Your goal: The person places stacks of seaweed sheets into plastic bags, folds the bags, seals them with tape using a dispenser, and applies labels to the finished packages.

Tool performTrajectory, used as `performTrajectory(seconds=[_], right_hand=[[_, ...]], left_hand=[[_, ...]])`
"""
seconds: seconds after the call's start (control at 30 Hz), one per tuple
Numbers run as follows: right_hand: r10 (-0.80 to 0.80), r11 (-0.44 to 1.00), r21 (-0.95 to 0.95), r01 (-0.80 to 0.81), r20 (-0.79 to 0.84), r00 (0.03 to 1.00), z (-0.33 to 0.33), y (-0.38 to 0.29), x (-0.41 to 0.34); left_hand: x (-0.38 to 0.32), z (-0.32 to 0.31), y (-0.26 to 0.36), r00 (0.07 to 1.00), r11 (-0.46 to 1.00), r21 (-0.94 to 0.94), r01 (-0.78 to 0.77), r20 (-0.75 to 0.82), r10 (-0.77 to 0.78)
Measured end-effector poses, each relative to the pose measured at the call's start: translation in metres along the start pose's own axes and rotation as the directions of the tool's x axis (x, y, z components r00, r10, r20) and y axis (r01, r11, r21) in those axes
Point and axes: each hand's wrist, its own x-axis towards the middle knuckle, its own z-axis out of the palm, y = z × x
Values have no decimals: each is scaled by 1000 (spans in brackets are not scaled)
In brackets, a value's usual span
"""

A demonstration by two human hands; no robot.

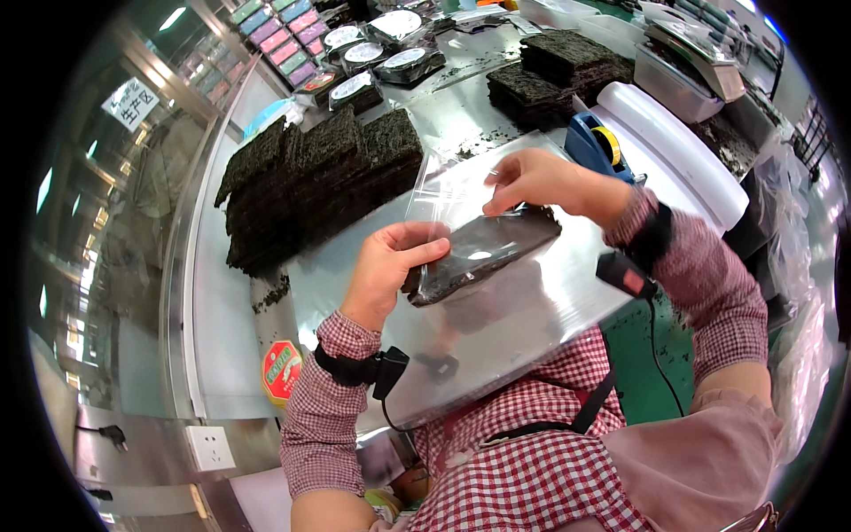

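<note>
A stack of dark seaweed sheets in a clear plastic bag (488,249) rests on the steel worktop (505,319) before me. My left hand (399,263) grips its left end, thumb on top of the film. Above the pack's far edge is my right hand (538,179), its thumb and fingertips pinched close together near the bag's loose clear flap (442,193). Whether film lies between those fingertips I cannot tell. Just beyond the left hand stands a long row of stacked seaweed sheets (326,173).
A blue tape dispenser (588,143) with yellow tape sits beside a white roll (671,153) at right. Bagged packs with white oval labels (385,50) lie at the back. More seaweed stacks (565,73) stand behind. A red octagonal label (281,372) is at lower left.
</note>
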Motion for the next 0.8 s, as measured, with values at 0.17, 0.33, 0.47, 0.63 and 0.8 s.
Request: performTrajectory(seconds=[0.17,0.33,0.47,0.63,0.8], right_hand=[[-137,980,-130,152,118,984,-2,3,21],[-779,597,-385,704,-70,623,48,13,-45],[-905,316,-654,687,9,425,63,37,-50],[-900,294,-684,668,37,433,62,44,-45],[-889,291,-714,636,44,456,60,42,-46]], left_hand=[[6,0,-8,994,995,-104,12,-103,-22],[13,-1,-26,984,983,-139,-118,-151,97],[17,-20,-47,985,955,-244,-171,-16,172],[-18,-46,-27,901,902,142,-408,-95,423],[-49,0,-1,773,278,908,-315,75,630]])
